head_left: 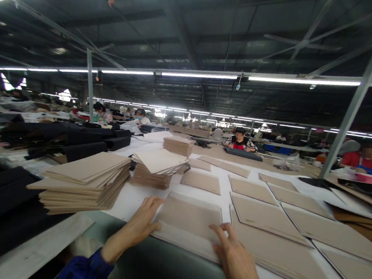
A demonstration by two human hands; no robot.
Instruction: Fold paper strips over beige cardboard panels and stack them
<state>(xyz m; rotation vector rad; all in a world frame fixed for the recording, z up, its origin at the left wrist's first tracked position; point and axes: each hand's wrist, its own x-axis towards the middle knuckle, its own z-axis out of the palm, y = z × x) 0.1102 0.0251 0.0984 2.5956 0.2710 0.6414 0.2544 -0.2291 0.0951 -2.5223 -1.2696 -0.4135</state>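
A worker's left hand (141,222) and right hand (232,256) lie flat, fingers spread and gripping nothing, on the left and right edges of a tan cardboard sheet (189,220) at the near edge of a white table (223,195). The sheet lies flat, its long axis running left to right across the worker's front. Tall stacks of cardboard (86,183) stand to the left, and single sheets (265,216) are spread to the right and beyond.
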